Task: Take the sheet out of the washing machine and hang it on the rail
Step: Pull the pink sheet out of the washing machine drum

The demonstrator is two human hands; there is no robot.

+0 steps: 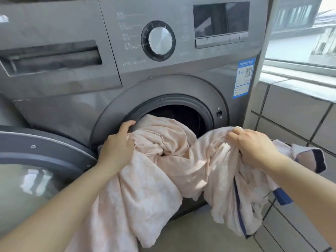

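My left hand (116, 144) grips the pale pink sheet (154, 171) at the lower left edge of the drum opening (181, 115), fingers curled into the folds. My right hand (254, 144) clenches another bunch, held out to the right. I judge the job about half begun: much of the sheet hangs free toward the floor, but some is inside the grey washing machine (63, 106). No rail shows. The door (36, 160) stands open; a tiled wall (294, 113) and window (300, 33) are right.

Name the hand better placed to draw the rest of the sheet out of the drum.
Probably the left hand: it grips the sheet at the drum opening; the right hand holds a bunch already outside.
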